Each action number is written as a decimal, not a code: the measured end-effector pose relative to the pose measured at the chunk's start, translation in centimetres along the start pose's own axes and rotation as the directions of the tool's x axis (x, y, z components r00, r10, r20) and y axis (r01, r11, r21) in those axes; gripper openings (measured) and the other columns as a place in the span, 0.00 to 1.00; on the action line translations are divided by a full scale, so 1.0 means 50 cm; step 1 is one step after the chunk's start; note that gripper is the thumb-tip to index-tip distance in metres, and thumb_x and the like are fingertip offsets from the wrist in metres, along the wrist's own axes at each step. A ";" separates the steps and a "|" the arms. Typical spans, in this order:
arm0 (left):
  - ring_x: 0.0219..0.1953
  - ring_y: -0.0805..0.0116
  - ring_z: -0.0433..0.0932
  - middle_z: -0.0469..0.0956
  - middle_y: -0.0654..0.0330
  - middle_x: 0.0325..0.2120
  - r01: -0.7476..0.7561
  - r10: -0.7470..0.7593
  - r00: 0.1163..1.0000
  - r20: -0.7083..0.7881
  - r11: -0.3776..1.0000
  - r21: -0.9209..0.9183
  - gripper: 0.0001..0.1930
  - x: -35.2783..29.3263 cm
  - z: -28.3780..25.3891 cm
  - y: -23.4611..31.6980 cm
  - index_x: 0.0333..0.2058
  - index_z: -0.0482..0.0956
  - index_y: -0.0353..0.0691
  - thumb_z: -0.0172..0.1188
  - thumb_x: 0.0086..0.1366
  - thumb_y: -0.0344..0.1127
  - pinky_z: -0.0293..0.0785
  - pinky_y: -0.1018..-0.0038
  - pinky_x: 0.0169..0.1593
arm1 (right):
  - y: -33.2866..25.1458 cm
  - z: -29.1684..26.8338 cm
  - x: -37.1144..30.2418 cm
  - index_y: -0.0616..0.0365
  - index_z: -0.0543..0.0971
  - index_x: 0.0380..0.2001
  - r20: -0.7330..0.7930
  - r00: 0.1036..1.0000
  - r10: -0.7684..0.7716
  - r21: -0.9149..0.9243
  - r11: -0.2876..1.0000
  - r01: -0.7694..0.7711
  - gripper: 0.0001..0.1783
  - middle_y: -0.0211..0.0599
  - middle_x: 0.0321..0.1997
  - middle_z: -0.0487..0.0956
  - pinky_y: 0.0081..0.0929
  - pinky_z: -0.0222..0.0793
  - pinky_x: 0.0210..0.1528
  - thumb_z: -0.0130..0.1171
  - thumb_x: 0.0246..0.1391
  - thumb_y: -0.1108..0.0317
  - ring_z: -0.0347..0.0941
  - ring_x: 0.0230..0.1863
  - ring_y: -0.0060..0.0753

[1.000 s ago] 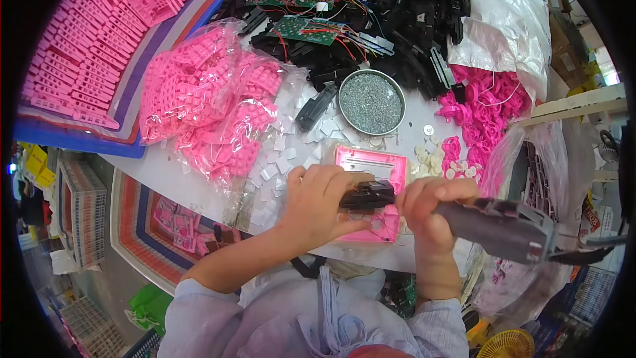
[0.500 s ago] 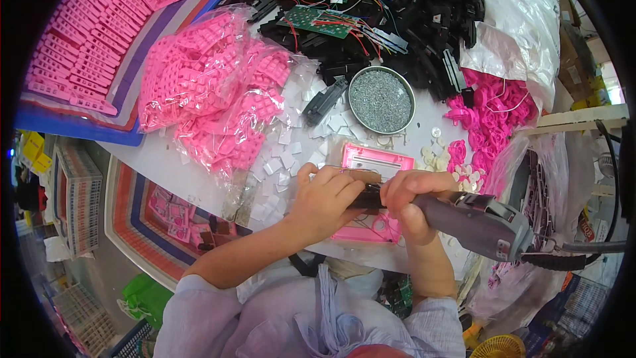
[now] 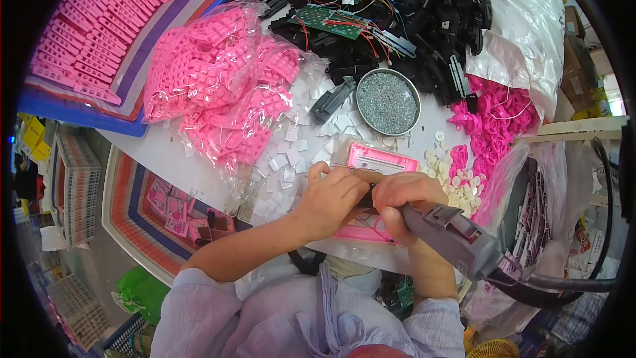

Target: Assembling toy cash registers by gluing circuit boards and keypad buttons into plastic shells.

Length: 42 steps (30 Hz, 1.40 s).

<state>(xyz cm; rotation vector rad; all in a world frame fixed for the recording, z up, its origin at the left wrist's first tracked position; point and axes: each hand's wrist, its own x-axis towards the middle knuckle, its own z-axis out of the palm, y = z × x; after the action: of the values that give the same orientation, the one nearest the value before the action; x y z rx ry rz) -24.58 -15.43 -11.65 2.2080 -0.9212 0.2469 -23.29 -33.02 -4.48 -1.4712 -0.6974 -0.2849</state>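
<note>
My right hand (image 3: 412, 193) is wrapped round the front of a grey electric screwdriver (image 3: 457, 242), whose body slants down to the right. Its dark front end reaches in between my hands, and the tip is hidden. Under both hands lies a pink plastic casing (image 3: 387, 159), showing above and below them. A flat brown piece (image 3: 371, 176) sticks out over the casing's middle. My left hand (image 3: 331, 200) bends its fingers down over the casing beside the screwdriver's front end. What those fingers pinch is covered. Just beyond stands a round metal tin (image 3: 358, 107) filled with small screws.
Bagged pink parts (image 3: 212, 79) and scattered white squares (image 3: 291, 156) lie left. Black parts (image 3: 424, 33) and wired green circuit boards (image 3: 324, 20) are piled at the back. Right are cream discs (image 3: 457, 189), magenta parts (image 3: 503, 109) and the screwdriver's cable (image 3: 570, 284).
The screwdriver's rear end has swung down and left, with my right hand turning over it. My left hand stays over the casing. The whole view has shifted slightly.
</note>
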 end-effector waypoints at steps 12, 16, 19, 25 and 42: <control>0.53 0.57 0.71 0.80 0.63 0.43 0.161 -0.160 0.987 0.016 0.973 -0.167 0.30 0.026 0.000 -0.016 0.50 0.74 0.41 0.70 0.54 0.52 0.54 0.50 0.58 | -0.013 -0.112 -0.078 0.56 0.80 0.51 0.093 0.857 0.506 -0.706 0.641 -0.302 0.31 0.44 0.46 0.80 0.38 0.70 0.48 0.74 0.40 0.64 0.72 0.47 0.44; 0.56 0.53 0.68 0.80 0.60 0.45 0.203 -0.267 0.954 -0.140 0.913 -0.355 0.35 0.010 0.018 -0.019 0.58 0.67 0.35 0.68 0.58 0.48 0.51 0.51 0.60 | -0.012 -0.116 -0.066 0.60 0.81 0.47 -0.033 0.831 0.555 -0.582 0.666 -0.467 0.19 0.45 0.36 0.81 0.33 0.73 0.36 0.67 0.53 0.64 0.77 0.33 0.42; 0.57 0.54 0.67 0.78 0.58 0.50 0.145 -0.173 0.976 -0.135 0.970 -0.197 0.34 -0.003 0.022 -0.013 0.59 0.67 0.34 0.66 0.58 0.46 0.50 0.52 0.61 | 0.011 -0.128 -0.026 0.64 0.81 0.40 -0.065 0.688 0.723 -0.551 0.548 -0.629 0.16 0.47 0.24 0.81 0.38 0.73 0.32 0.58 0.63 0.59 0.78 0.24 0.44; 0.56 0.52 0.66 0.72 0.56 0.52 0.153 -0.155 0.988 0.019 0.984 0.090 0.37 0.015 0.015 0.022 0.62 0.69 0.37 0.66 0.57 0.49 0.52 0.50 0.58 | -0.015 -0.115 0.021 0.58 0.80 0.40 -0.182 0.785 0.592 -0.867 0.280 -0.412 0.16 0.42 0.27 0.79 0.41 0.72 0.36 0.65 0.55 0.57 0.77 0.32 0.48; 0.49 0.52 0.70 0.73 0.55 0.45 0.117 -0.119 0.992 0.047 0.992 0.056 0.27 0.083 -0.036 -0.011 0.50 0.78 0.42 0.70 0.52 0.44 0.63 0.56 0.52 | -0.105 -0.143 -0.038 0.60 0.79 0.43 0.134 0.991 0.005 -0.806 0.582 0.106 0.19 0.46 0.45 0.78 0.39 0.73 0.48 0.70 0.47 0.70 0.75 0.49 0.44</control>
<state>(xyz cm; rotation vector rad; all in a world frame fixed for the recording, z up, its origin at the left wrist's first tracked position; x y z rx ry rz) -21.04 -16.18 -8.91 2.3181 -0.8156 0.1624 -25.97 -40.95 -1.00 -2.3830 -0.7436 -0.6260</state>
